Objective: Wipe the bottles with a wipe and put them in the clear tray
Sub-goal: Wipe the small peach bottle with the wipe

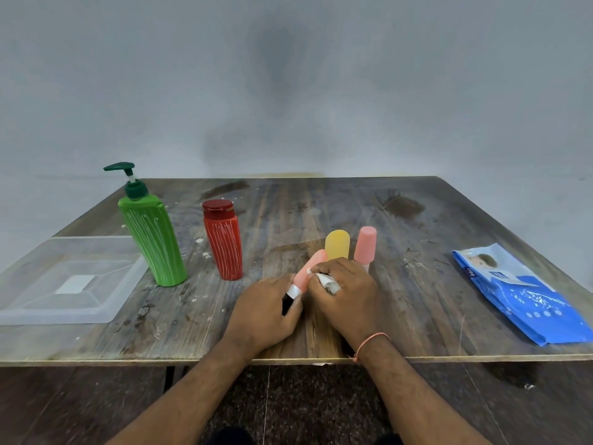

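Note:
My left hand (268, 311) grips the lower end of a small pink bottle (309, 271), tilted up and to the right over the table. My right hand (348, 292) presses a crumpled white wipe (327, 282) against that bottle's side. Behind my hands stand a small yellow bottle (337, 244) and another pink bottle (365, 244). A red bottle (223, 240) and a green pump bottle (150, 232) stand upright to the left, both streaked with white. The clear tray (69, 284) lies at the left edge with no bottle in it.
A blue pack of wipes (519, 293) lies flat at the right side of the wooden table (321, 203). The table's front edge runs just under my wrists. A plain wall stands right behind the table.

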Demonstrator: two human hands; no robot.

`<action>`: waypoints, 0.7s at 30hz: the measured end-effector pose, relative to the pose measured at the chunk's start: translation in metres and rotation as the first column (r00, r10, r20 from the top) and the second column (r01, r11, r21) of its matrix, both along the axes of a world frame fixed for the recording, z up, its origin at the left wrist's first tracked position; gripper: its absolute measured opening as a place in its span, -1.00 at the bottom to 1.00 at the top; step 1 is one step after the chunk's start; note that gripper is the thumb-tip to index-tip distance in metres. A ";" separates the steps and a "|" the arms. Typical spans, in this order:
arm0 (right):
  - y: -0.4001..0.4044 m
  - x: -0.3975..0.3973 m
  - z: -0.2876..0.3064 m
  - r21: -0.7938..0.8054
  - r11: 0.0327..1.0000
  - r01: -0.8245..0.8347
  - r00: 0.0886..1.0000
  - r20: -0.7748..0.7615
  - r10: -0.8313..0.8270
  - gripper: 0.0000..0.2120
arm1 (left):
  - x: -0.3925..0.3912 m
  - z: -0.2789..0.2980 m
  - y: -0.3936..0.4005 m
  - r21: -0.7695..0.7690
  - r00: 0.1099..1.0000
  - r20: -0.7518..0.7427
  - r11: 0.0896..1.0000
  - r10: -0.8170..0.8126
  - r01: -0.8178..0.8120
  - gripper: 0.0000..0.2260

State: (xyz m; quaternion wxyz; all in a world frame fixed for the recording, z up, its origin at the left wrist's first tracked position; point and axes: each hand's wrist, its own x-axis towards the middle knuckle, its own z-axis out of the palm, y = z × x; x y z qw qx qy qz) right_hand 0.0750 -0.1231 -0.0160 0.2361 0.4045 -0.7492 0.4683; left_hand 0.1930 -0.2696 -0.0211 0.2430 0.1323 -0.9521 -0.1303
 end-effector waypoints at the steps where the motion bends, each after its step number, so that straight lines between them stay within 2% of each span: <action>1: 0.000 0.001 0.000 -0.003 1.000 0.021 1.000 0.016 -0.021 -0.90 | 0.000 0.000 0.001 -0.017 1.000 -0.003 1.000 -0.001 0.001 -0.71; 4: 0.000 0.000 -0.002 0.004 0.995 0.098 0.994 0.057 -0.098 -0.91 | 0.000 0.000 0.002 -0.048 1.000 0.005 0.999 0.015 -0.014 -0.67; 6: 0.000 -0.002 -0.002 -0.003 0.996 0.088 0.995 0.037 -0.088 -0.97 | 0.000 0.000 0.002 -0.052 1.000 0.010 0.998 0.020 -0.020 -0.66; 11: -0.002 0.001 -0.002 -0.024 0.999 0.045 0.999 -0.011 -0.045 -0.95 | 0.001 0.000 0.004 -0.059 1.000 0.016 0.998 0.015 -0.014 -0.64; 15: 0.000 -0.002 -0.004 0.000 0.994 0.105 0.993 0.055 -0.105 -0.95 | 0.001 0.001 0.005 -0.072 0.999 0.023 0.997 0.028 -0.027 -0.59; 18: 0.002 -0.002 0.000 -0.011 0.999 0.037 0.999 0.002 -0.037 -0.93 | 0.001 0.000 0.005 -0.060 0.999 0.030 0.997 0.039 -0.037 -0.60; 21: 0.001 0.003 0.002 -0.006 1.000 0.007 1.000 -0.031 -0.008 -0.95 | 0.001 0.001 0.005 -0.064 0.999 0.028 0.997 0.034 -0.032 -0.69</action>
